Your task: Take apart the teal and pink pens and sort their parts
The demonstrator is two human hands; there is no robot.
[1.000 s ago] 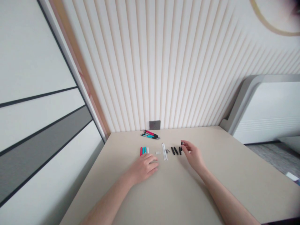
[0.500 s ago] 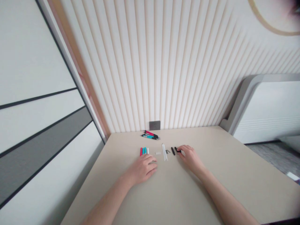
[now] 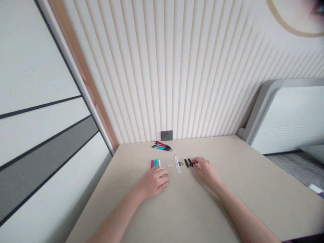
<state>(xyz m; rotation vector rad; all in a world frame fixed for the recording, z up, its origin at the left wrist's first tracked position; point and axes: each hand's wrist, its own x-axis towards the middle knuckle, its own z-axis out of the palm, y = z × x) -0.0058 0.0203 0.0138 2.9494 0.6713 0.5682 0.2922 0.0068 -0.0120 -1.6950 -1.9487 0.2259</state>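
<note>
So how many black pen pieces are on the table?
3 black pieces: two lie side by side right of the white rods, one touches the right hand, which may hide more.

The right hand (image 3: 206, 170) rests on the table (image 3: 227, 202), its fingertips on a pen sleeve (image 3: 193, 164). Just left of that grip lie two more sleeves (image 3: 186, 163), then a small clip (image 3: 180, 163), the refill tubes (image 3: 177, 163), some tiny loose pieces (image 3: 170, 165) and, farthest left, a row of short barrels (image 3: 155, 162). The left hand (image 3: 153, 180) lies flat just before the barrels. Behind and left of the grip, near the wall socket (image 3: 166, 135), lie the assembled pens (image 3: 162, 145).
</note>
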